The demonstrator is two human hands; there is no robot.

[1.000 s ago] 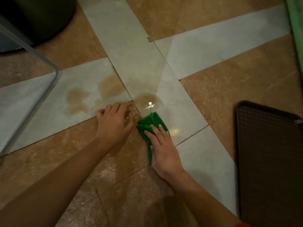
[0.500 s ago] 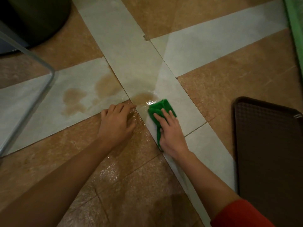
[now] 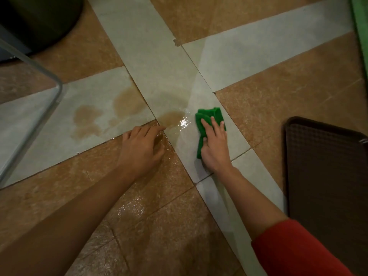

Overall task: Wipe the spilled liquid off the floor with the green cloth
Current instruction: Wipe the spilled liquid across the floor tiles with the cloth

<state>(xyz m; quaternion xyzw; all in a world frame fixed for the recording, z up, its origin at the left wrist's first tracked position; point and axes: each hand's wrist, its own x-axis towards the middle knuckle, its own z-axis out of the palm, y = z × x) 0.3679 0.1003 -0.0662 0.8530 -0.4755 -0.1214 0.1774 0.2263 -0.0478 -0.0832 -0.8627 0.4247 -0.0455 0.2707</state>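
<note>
Well, looking straight down at a floor (image 3: 278,108) of brown and pale tiles. Got the cloth (image 3: 209,116), green and bunched up, on a pale tile, pinned flat under the right hand (image 3: 214,144): fingers (image 3: 216,124) straight and spread over the top of it, thumb alongside its lower strip, pressing down rather than gripping. Pokes out past the fingertips at the far end and down the thumb side. Sitting just right of the nearest brown puddle (image 3: 171,118), with only a thin glossy wet patch (image 3: 184,122) catching the light between the two. Left hand (image 3: 141,148) planted palm-down on a brown tile, holding nothing, fingers loosely bent and aimed at that same puddle, index fingertip right at its near edge. Further left on another pale tile, more brown stains (image 3: 127,100), well apart from the cloth. Wet sheen (image 3: 131,208) on the brown tiles beside the left forearm too. Red sleeve (image 3: 298,250) on the right arm. Off to the right, a dark brown tray (image 3: 326,176) lying on the floor, well clear of the cloth. Grey metal frame (image 3: 39,108) at the left edge, dark round container (image 3: 43,18) top left.
</note>
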